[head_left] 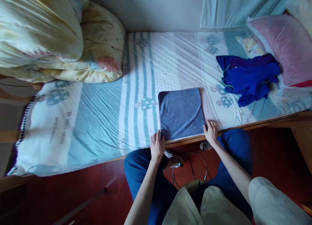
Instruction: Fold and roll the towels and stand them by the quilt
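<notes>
A grey-blue towel [181, 112] lies spread nearly square on the bed, close to its front edge. Slight creases cross its right half, and the near edge runs along the bed rim. My left hand [157, 147] is closed at the near left corner, with thumb and fingers on the cloth. At the near right corner, my right hand [211, 131] pinches the towel's edge between thumb and fingers. The fingertips' exact hold on the cloth is partly hidden.
The bed [99, 114] has a sheet with stripes and mushrooms. A yellowish quilt [102, 46] is piled at left. Rumpled blue clothing [253, 75] lies at right beside a pink pillow [285, 46]. Below are my knees and a metal-ringed stool [206, 171].
</notes>
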Motion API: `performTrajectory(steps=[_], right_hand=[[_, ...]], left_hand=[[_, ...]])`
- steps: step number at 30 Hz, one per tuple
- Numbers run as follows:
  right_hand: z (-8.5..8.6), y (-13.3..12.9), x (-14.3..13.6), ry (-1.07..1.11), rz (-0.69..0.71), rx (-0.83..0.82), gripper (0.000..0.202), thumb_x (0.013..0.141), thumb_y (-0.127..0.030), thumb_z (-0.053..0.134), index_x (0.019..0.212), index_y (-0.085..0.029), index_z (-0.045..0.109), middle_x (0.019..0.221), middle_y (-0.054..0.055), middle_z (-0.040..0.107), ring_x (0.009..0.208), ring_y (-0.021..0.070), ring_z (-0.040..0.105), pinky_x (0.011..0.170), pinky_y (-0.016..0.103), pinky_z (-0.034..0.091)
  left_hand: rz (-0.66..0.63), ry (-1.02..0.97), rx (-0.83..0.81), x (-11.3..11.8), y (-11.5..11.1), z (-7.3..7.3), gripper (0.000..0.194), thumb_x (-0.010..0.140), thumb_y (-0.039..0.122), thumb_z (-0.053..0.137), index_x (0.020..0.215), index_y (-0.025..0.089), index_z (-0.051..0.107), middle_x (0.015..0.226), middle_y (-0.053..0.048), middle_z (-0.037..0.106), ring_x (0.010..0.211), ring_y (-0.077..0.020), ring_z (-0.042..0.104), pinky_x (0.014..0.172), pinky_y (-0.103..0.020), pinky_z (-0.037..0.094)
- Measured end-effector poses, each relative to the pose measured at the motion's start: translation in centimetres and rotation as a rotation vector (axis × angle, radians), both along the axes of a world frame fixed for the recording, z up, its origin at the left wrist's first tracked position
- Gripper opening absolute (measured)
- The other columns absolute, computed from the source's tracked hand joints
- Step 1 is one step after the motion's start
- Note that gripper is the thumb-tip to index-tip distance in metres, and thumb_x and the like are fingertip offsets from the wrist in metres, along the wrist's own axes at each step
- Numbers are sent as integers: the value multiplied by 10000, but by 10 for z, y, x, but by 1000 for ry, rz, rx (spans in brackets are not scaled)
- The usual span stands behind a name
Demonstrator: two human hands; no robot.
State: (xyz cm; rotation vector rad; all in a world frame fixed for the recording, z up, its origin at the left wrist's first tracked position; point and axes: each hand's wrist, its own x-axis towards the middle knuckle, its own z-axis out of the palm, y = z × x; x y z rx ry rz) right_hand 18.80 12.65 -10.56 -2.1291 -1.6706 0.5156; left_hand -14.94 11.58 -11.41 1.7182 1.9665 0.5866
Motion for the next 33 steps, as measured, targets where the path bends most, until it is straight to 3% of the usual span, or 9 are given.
performTrajectory(steps=[2, 5, 10, 14, 17, 20, 23, 26, 33], right_hand=[[-2, -10, 1, 86, -96, -56, 382, 967, -375, 546, 1229, -165, 727, 1086, 162, 762, 1059, 308, 697, 1005, 446, 527], [-8, -16, 5, 249, -195, -111, 343, 884, -389, 643, 1089, -142, 762, 904, 130, 775, 814, 262, 718, 830, 377, 571], [-12, -10, 15, 319, -245, -70, 228, 776, -390, 682, 748, -173, 748, 720, 91, 766, 633, 224, 677, 645, 324, 552], [-9, -11, 20, 231, -253, -122, 180, 783, -354, 683, 710, -197, 734, 687, 67, 755, 596, 215, 671, 600, 314, 537], [-4, -15, 19, 155, -184, -96, 177, 859, -317, 628, 819, -201, 756, 746, 67, 758, 675, 225, 692, 675, 329, 567], [1, -11, 4, 43, -96, 49, 294, 948, -241, 517, 1108, -181, 756, 994, 121, 770, 947, 267, 710, 902, 408, 581], [2, 3, -23, -22, 172, 107, 423, 1024, -248, 439, 1383, -189, 654, 1346, 151, 684, 1264, 286, 618, 1117, 464, 486], [-3, 20, -45, -51, 450, 33, 500, 1060, -309, 399, 1533, -205, 526, 1548, 109, 556, 1447, 267, 491, 1213, 464, 403], [-24, 77, -46, -114, 365, 6, 637, 1087, -405, 298, 1655, -116, 272, 1696, 126, 316, 1590, 256, 272, 1305, 495, 251]], left_hand=[[68, -73, -92, -6, -6, 3, 413, 947, 383, 521, 1276, 179, 665, 1088, -158, 741, 1049, -308, 698, 1000, -451, 539], [221, -179, -231, -10, -4, 7, 331, 864, 390, 620, 1115, 189, 696, 883, -81, 751, 837, -257, 717, 837, -376, 572], [349, -187, -297, -9, 3, 12, 179, 793, 325, 661, 914, 198, 697, 766, -44, 738, 802, -249, 731, 772, -338, 548], [336, -143, -274, -8, -6, 10, 147, 816, 293, 632, 928, 206, 671, 798, -51, 743, 822, -255, 727, 818, -362, 547], [241, -20, -197, -6, -11, 10, 223, 861, 286, 591, 1043, 181, 667, 886, -97, 745, 916, -293, 714, 892, -426, 546], [85, 177, -40, 5, -2, 13, 353, 926, 284, 527, 1217, 135, 659, 1165, -202, 708, 1177, -362, 641, 1025, -526, 493], [-166, 197, 84, 24, 22, 10, 459, 995, 315, 454, 1395, 140, 598, 1498, -219, 546, 1432, -361, 475, 1170, -548, 388], [-363, 129, 127, 40, 55, -4, 553, 1032, 388, 403, 1518, 143, 499, 1649, -175, 389, 1570, -320, 283, 1269, -524, 267], [-326, 104, 133, 30, 133, -37, 729, 1038, 520, 340, 1610, 68, 337, 1708, -195, 238, 1616, -301, 125, 1315, -530, 158]])
